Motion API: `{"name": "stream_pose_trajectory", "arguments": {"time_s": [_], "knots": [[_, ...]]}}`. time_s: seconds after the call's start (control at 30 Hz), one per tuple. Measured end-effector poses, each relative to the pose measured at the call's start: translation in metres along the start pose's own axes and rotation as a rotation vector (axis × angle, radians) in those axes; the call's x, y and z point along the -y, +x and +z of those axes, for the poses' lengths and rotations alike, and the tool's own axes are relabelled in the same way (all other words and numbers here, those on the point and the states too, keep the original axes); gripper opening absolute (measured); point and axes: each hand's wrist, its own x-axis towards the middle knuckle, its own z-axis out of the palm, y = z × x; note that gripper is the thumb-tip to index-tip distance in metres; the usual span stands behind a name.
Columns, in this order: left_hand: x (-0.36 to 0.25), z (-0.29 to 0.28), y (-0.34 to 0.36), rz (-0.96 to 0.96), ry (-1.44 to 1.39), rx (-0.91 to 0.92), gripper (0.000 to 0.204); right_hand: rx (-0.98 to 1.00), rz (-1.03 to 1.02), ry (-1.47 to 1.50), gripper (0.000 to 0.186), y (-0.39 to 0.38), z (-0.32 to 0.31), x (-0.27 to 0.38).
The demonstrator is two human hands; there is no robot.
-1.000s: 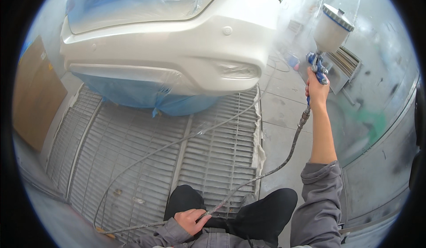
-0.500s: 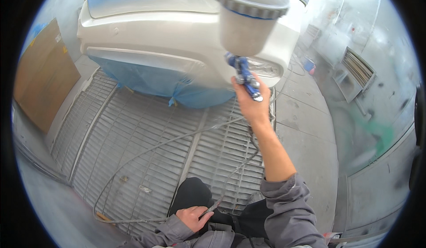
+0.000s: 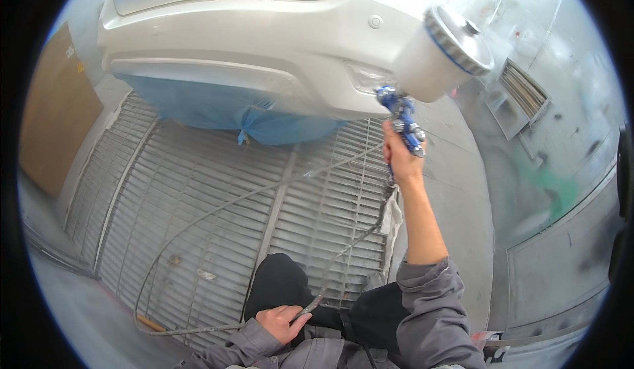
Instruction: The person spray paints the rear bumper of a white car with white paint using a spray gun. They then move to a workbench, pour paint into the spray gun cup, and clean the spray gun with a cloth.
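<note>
spray gun [image 3: 404,119] in right hand [image 3: 400,157] grip

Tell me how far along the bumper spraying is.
Done: blue masking film covers the area under the pale bumper, which looks evenly glossy. In hand: the right hand aims the blue spray gun at the bumper's right end, while the left hand holds the air hose. What is left cannot be judged.
</note>
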Motion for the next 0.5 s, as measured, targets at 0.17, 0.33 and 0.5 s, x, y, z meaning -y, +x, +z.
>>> {"name": "stream_pose_trajectory", "arguments": {"time_s": [0.17, 0.33, 0.5], "knots": [[-0.002, 0.001, 0.012, 0.044, -0.019, 0.065, 0.022, -0.186, -0.047, 0.052, 0.033, 0.011, -0.057, -0.014], [-0.003, -0.002, 0.018, 0.066, -0.006, 0.066, 0.022, -0.404, 0.009, 0.054, 0.03, 0.019, -0.106, -0.042], [0.003, -0.002, 0.02, 0.048, 0.006, 0.065, 0.022, -0.722, -0.113, -0.42, 0.019, 0.009, -0.107, -0.075]]}}
